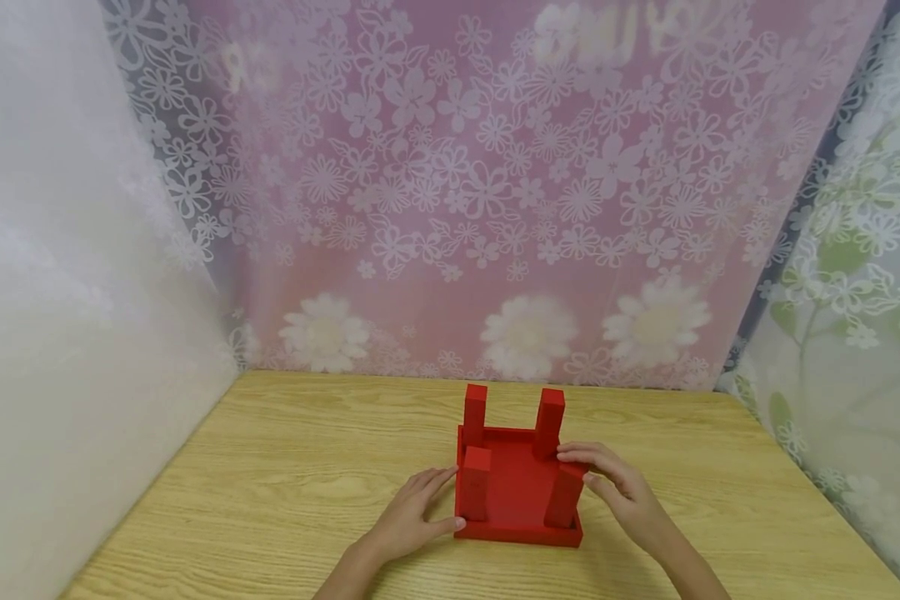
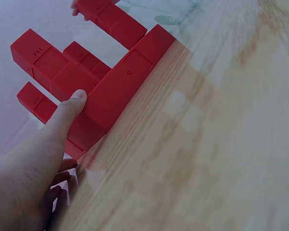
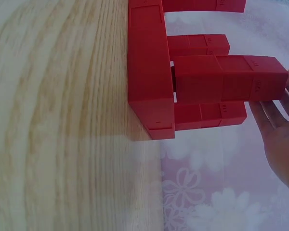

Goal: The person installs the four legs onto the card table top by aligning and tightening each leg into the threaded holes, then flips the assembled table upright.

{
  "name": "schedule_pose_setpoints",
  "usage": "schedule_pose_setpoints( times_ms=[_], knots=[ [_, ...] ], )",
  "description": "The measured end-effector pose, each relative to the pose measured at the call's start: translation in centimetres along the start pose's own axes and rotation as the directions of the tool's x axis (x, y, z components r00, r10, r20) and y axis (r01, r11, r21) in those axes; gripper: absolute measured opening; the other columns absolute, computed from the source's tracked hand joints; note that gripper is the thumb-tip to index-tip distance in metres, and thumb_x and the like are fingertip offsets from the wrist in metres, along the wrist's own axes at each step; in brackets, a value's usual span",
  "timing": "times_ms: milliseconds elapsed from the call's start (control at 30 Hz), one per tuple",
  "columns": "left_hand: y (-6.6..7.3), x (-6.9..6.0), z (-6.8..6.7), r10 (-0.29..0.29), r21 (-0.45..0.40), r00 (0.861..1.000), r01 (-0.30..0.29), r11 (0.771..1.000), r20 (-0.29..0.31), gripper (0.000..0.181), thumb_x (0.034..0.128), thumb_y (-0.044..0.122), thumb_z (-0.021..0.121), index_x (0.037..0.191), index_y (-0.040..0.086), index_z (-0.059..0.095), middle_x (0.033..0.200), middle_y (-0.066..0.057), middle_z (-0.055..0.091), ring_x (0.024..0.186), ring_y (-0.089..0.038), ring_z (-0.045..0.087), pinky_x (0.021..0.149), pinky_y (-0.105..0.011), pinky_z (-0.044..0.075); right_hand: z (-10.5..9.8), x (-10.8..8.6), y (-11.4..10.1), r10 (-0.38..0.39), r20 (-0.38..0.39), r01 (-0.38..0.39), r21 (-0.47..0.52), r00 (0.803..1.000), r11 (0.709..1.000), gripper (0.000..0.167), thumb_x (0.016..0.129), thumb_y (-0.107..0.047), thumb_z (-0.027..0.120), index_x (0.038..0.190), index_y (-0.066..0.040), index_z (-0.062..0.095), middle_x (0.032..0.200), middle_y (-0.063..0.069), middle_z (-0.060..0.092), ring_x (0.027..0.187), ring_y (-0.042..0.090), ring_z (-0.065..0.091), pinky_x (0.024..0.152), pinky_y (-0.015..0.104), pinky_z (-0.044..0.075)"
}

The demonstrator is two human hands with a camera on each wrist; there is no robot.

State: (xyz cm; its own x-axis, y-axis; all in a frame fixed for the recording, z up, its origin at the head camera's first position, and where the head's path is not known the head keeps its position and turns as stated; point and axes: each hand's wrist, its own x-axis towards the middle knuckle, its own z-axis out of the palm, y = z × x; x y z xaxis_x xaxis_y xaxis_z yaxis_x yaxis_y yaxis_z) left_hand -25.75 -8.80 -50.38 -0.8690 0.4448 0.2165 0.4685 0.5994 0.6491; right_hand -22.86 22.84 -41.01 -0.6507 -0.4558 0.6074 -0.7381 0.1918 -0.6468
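Note:
A shallow red tray-like base [image 1: 521,487] lies on the table, with red rectangular posts rising from its corners. At its left side is my left hand [image 1: 408,517]; the thumb touches the near left corner, and the fingertips reach the left wall. My right hand [image 1: 630,496] pinches the top of the near right post [image 1: 565,497] between thumb and fingers. In the right wrist view this post [image 3: 231,79] leans slightly, and a narrow gap shows beside its foot. The far right post [image 1: 548,423], far left post [image 1: 475,414] and near left post [image 1: 476,485] stand at the other corners.
The wood-grain table [image 1: 307,467] extends around the red base. Behind it hangs a pink flowered curtain [image 1: 450,208]. A plain white sheet [image 1: 97,292] borders the left, and a flowered translucent sheet [image 1: 862,292] the right.

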Motion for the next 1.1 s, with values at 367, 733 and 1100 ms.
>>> schedule_pose_setpoints(
  times_ms=[367, 733, 1100],
  knots=[
    [0.0, 0.0, 0.0, 0.025, 0.003, 1.0, -0.025, 1.0, -0.014, 0.073, 0.0819, 0.059, 0.056, 0.143, 0.026, 0.034, 0.139, -0.008, 0.038, 0.128, -0.031, 0.029, 0.095, -0.059, 0.027, 0.8, 0.6, -1.2, 0.03, -0.104, -0.055, -0.242, 0.994, 0.969, 0.033, 0.081, 0.009, 0.063, 0.11, -0.006, 0.061, 0.111, 0.009, 0.055, 0.1, 0.013, 0.051, 0.078, 0.019, 0.043],
    [0.0, 0.0, 0.0, 0.042, 0.011, 0.999, -0.042, 0.999, -0.02, 0.072, 0.0826, 0.057, 0.057, 0.142, 0.023, 0.035, 0.138, -0.01, 0.039, 0.127, -0.032, 0.031, 0.093, -0.06, 0.028, 1.4, 0.6, -0.4, 0.052, -0.212, -0.126, -0.351, 0.976, 0.928, 0.031, 0.074, 0.002, 0.073, 0.102, -0.007, 0.063, 0.097, -0.002, 0.058, 0.083, 0.01, 0.052, 0.07, 0.023, 0.046],
    [0.0, 0.0, 0.0, 0.019, 0.001, 1.0, -0.019, 1.0, -0.007, 0.073, 0.082, 0.059, 0.056, 0.143, 0.025, 0.034, 0.139, -0.009, 0.037, 0.127, -0.031, 0.029, 0.094, -0.061, 0.027, 1.9, 0.5, 0.3, 0.085, -0.262, -0.177, -0.35, 0.961, 0.92, 0.027, 0.08, -0.006, 0.071, 0.104, -0.006, 0.058, 0.099, -0.004, 0.056, 0.09, 0.009, 0.052, 0.071, 0.025, 0.047]
  ],
)
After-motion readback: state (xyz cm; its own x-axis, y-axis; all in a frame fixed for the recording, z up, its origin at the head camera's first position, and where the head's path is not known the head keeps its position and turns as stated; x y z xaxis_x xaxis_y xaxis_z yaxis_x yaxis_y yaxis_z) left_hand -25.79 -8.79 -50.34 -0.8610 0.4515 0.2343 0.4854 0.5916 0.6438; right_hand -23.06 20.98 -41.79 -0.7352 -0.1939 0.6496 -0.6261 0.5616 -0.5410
